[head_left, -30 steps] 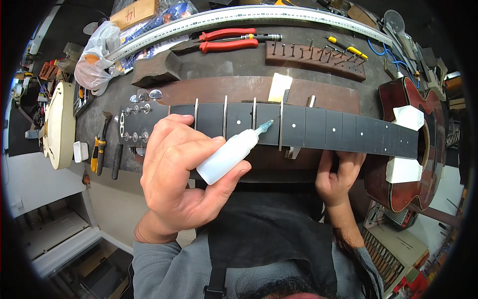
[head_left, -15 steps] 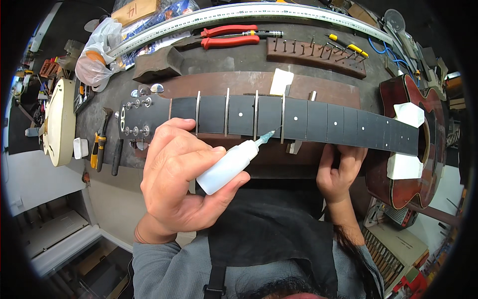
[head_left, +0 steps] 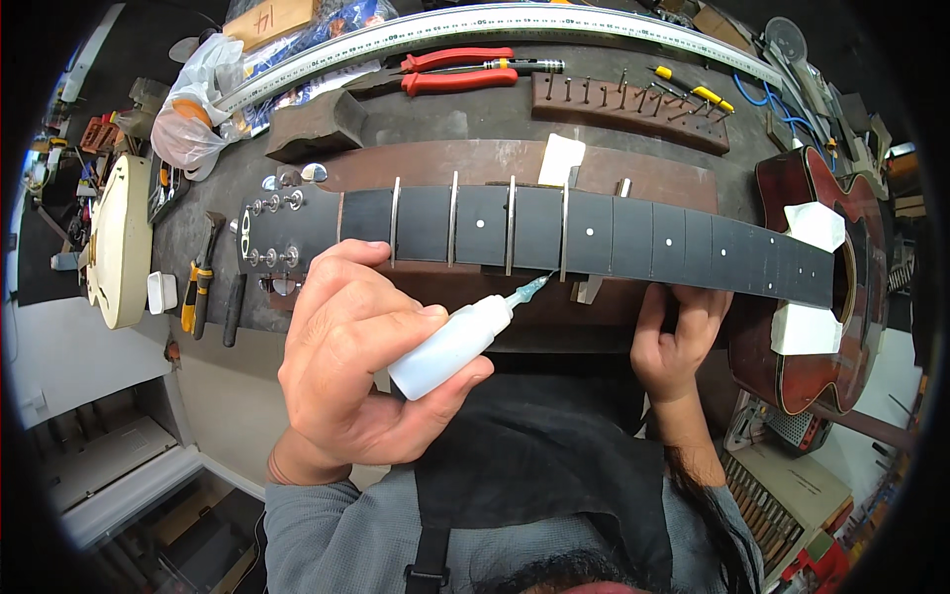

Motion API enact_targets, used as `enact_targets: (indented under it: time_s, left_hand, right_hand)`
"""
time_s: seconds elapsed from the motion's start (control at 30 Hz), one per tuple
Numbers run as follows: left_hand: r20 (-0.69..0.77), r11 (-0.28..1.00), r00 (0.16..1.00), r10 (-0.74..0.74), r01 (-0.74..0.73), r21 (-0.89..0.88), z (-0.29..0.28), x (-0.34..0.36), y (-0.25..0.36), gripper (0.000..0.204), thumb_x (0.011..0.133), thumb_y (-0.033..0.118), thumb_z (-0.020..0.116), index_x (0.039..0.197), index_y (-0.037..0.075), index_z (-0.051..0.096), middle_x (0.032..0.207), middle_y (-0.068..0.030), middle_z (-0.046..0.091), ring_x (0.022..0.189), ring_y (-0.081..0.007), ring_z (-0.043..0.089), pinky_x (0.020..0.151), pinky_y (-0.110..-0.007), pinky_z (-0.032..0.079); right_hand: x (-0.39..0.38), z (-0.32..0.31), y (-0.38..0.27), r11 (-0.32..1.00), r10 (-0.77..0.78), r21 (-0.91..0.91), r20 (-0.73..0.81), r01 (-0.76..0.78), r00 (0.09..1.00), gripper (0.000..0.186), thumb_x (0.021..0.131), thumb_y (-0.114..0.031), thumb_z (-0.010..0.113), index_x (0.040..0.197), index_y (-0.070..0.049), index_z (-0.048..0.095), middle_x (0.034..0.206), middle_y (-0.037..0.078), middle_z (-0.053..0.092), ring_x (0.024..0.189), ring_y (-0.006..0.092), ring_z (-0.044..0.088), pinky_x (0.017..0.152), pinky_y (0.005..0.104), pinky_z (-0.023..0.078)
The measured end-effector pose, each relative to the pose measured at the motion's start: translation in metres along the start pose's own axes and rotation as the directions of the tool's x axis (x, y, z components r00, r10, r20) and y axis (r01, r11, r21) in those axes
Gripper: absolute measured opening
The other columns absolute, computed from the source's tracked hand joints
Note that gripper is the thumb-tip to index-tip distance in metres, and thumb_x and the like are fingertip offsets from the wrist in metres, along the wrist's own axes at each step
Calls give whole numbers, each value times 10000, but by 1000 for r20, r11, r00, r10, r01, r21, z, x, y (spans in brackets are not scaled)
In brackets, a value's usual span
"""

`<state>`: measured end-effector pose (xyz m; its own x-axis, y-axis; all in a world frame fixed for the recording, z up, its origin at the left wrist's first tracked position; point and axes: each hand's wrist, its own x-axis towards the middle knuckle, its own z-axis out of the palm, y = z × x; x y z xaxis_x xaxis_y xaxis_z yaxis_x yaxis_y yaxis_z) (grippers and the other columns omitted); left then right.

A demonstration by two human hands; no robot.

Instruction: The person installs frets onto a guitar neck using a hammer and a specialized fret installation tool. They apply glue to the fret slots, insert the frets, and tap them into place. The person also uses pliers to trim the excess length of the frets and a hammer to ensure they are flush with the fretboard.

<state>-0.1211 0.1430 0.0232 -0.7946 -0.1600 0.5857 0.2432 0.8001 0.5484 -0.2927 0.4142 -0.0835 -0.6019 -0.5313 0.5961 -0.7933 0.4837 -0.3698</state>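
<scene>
My left hand (head_left: 346, 351) is closed round a small white squeeze bottle (head_left: 447, 348) with a thin bluish nozzle. The nozzle's tip is at the near edge of the guitar's dark fretboard (head_left: 633, 230), close to a metal fret (head_left: 564, 223). Several frets stand in the slots towards the headstock (head_left: 282, 233); the slots on the right hold none that I can see. My left index fingertip rests by the neck's near edge. Under the neck, my right hand (head_left: 678, 337) is curled, its fingertips hidden. The red guitar body (head_left: 861, 267) lies at the right, with white tape by the fretboard.
Behind the neck are red-handled pliers (head_left: 460, 84), a wooden block with pins (head_left: 628, 114), and a long metal ruler (head_left: 416, 45). A dark shaped block (head_left: 315, 126) sits at the back left. Yellow-and-black cutters (head_left: 198, 282) and a cream guitar body (head_left: 121, 243) are at the left.
The bottle's nozzle tip has moved slightly down, from over the fretboard beside the fret to the board's near edge. My right hand stays under the neck.
</scene>
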Motion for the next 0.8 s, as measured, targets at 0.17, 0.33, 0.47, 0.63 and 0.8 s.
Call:
enact_targets:
  time_s: [0.17, 0.33, 0.47, 0.63, 0.8]
  left_hand:
    - [-51, 999, 999, 2, -4, -51, 3, 3, 2, 465, 924, 342, 904, 1172, 64, 626, 878, -65, 641, 840, -210, 583, 1015, -584, 538]
    - [-33, 999, 998, 53, -53, -2, 12, 17, 3, 467, 945, 273, 886, 1236, 48, 599, 914, -99, 661, 858, -219, 594, 1007, -634, 597]
    - [-21, 994, 996, 86, -85, 64, 20, 22, 3, 461, 952, 206, 878, 1261, 30, 584, 944, -120, 669, 873, -223, 597, 991, -642, 629]
    - [15, 985, 996, 91, -92, 145, 23, 22, 7, 455, 969, 207, 872, 1256, 20, 572, 939, -122, 667, 894, -217, 593, 985, -637, 639]
    - [25, 982, 996, 84, -87, 170, 24, 22, 8, 462, 969, 229, 881, 1242, 19, 573, 930, -122, 668, 885, -216, 589, 988, -640, 638]
  right_hand:
    - [0, 1, 0, 1000, -10, -15, -11, 10, 1000, 367, 887, 74, 741, 1236, -14, 669, 1413, 243, 644, 1372, 498, 560, 1208, 594, 374]
    - [-1, -2, 1, 1000, 14, 21, -12, -14, 1000, 360, 873, 87, 748, 1214, -7, 678, 1408, 250, 643, 1351, 492, 570, 1191, 582, 395]
    - [-8, 2, 9, 998, 8, 69, -51, -4, 999, 417, 786, 42, 750, 1197, -30, 745, 1365, 255, 647, 1293, 501, 594, 1132, 592, 436]
    - [-8, 0, 9, 996, 32, 83, -19, -31, 999, 454, 752, 41, 752, 1199, -35, 752, 1353, 241, 639, 1264, 488, 600, 1108, 587, 447]
    - [-9, -4, 9, 994, 32, 105, 9, -33, 999, 421, 762, 62, 750, 1173, -27, 742, 1349, 236, 640, 1265, 485, 595, 1111, 583, 443]
